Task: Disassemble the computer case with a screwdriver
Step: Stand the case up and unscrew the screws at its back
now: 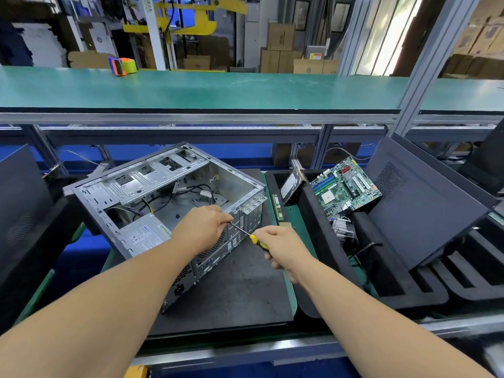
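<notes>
An open grey computer case [152,184] lies on its side on a black mat [240,290], its inside facing up. Loose cables and a power supply [144,236] sit within it. My right hand [283,252] grips the yellow-and-black handle of a screwdriver [255,240], whose thin shaft points up-left toward the case's rear panel. My left hand [203,227] curls at the rear edge of the case, fingertips pinching the screwdriver's tip end.
A black foam tray [321,268] to the right holds a green motherboard [345,185], a hard drive [291,185] and a heatsink [343,227]. A RAM stick [278,207] lies by the case. A dark side panel [425,203] leans at right. A tape dispenser [122,65] sits on the green shelf.
</notes>
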